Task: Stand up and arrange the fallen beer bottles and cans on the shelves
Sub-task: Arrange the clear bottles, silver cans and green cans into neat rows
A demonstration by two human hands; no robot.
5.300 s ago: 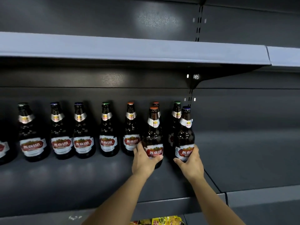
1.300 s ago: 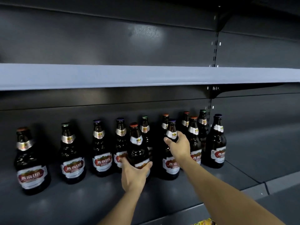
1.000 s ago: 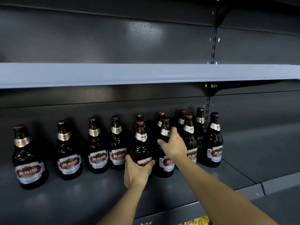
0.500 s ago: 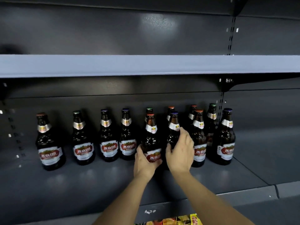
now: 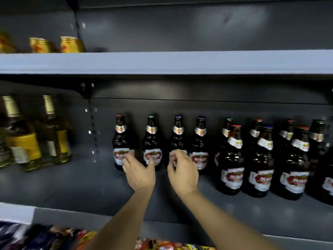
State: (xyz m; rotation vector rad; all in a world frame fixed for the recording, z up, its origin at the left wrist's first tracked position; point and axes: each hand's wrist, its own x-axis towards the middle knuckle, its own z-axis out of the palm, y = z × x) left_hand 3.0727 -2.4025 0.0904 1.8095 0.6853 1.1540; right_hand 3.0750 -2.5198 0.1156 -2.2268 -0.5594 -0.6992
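Left hand [image 5: 139, 173]: raised in front of the dark grey metal shelf [image 5: 75, 184], fingers spread and lightly bent, holding nothing; fingertips over the label of the orange-capped brown glass beer bottle [image 5: 120, 141], thumb over the label of the green-capped brown glass beer bottle [image 5: 151, 139]. Contact with either bottle: cannot be told through the motion blur.

Right hand [image 5: 182, 173]: just beside the left, fingers curled inward in front of the label of the first blue-capped brown glass beer bottle [image 5: 178, 136]. Grip on that bottle: cannot be told.

Second blue-capped brown glass beer bottle [image 5: 200, 139]: upright, just right of the right hand. All four bottles standing in a single row near the back panel, spaced apart.

Farther right on the same shelf: group of upright brown glass beer bottles with red and white labels [image 5: 264, 159], set two deep, front row nearer the shelf edge.

Left bay, same level: pale glass bottles with gold foil necks and yellow labels [image 5: 52, 134], upright.

Upper light grey shelf [image 5: 180, 62]: gold cans [image 5: 71, 45] at far left.

Below the shelf edge: colourful snack packets [image 5: 54, 237], blurred.
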